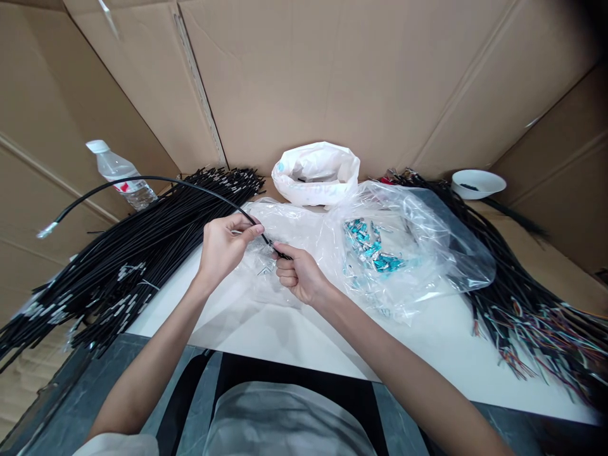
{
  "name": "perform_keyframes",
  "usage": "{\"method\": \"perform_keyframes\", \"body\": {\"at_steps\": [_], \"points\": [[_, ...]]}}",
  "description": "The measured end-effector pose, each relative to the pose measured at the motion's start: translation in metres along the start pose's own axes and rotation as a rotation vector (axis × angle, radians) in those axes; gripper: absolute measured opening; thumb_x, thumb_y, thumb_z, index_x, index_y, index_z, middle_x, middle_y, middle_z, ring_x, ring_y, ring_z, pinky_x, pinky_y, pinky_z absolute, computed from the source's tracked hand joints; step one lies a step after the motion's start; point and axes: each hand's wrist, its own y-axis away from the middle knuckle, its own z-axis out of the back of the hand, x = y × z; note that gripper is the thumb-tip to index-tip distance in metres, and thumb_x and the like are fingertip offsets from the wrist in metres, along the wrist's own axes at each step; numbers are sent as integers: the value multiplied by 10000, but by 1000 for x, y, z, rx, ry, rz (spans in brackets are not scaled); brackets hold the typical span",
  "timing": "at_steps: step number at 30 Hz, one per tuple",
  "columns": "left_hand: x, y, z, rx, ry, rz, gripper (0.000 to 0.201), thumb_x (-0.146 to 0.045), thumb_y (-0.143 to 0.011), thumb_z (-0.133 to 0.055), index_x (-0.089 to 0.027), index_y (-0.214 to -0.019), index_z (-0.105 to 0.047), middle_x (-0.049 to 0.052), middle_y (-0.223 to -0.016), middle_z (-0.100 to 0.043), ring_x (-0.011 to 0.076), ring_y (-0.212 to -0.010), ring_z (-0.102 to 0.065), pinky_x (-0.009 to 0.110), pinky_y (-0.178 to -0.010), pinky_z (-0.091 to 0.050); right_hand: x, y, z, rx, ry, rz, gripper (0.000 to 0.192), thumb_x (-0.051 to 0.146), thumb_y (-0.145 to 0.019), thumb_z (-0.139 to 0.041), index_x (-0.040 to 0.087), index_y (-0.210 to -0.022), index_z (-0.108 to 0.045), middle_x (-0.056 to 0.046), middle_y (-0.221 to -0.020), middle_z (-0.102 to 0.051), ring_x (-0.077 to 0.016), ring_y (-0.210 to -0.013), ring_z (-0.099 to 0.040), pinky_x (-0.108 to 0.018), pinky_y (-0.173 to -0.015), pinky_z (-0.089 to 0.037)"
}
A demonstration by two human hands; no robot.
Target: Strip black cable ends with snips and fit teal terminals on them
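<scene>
My left hand (223, 247) pinches a long black cable (156, 180) close to its near end. The cable arcs up and away to the left, ending in a pale connector tip (46, 231). My right hand (299, 273) grips the very end of the same cable between thumb and forefinger, just right of my left hand. Both hands hover above a crumpled clear plastic bag (266, 266) on the white table (427, 348). A second clear bag (427, 253) to the right holds several small teal connectors (373, 248).
A big pile of black cables (118, 259) lies on the left, another with coloured wire ends (536, 316) on the right. A water bottle (121, 174), a white bag (316, 171) and a white bowl (477, 182) stand at the back. Cardboard walls (380, 76) surround the table.
</scene>
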Motion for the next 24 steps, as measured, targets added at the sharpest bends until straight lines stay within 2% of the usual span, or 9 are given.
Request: {"method": "perform_keyframes", "body": {"at_steps": [8,15,19,24], "points": [[3,1,-1,-49,8,-5,131,-295,-781,-751,-171,-741,-762,19,-811,-780,175,-731,-694,257,-669,-485,7,3,-2,-17,23,-28,408,242,-1039,-487,165,-638,-483,136,-427,-181,-26,-386,-56,-136,-313,-78],[7,-1,-7,-20,55,-5,146,-311,-752,-765,-170,-717,-753,31,-821,-782,188,-759,-700,262,-680,-506,8,7,4,-43,28,-41,438,248,-1057,-465,163,-627,-479,136,-429,-170,-22,-382,-58,-135,-311,-78],[7,-1,-6,10,86,-11,176,-331,-728,-785,-164,-691,-740,42,-825,-779,189,-747,-697,262,-668,-513,11,6,4,-40,33,-61,410,254,-1047,-485,163,-648,-499,138,-442,-165,-25,-381,-59,-140,-309,-69],[7,0,-4,-22,50,-21,150,-320,-743,-775,-174,-715,-763,32,-815,-781,190,-758,-694,270,-696,-518,10,2,3,-35,23,-51,370,227,-1032,-508,162,-668,-515,138,-454,-164,-26,-380,-65,-136,-310,-81]]}}
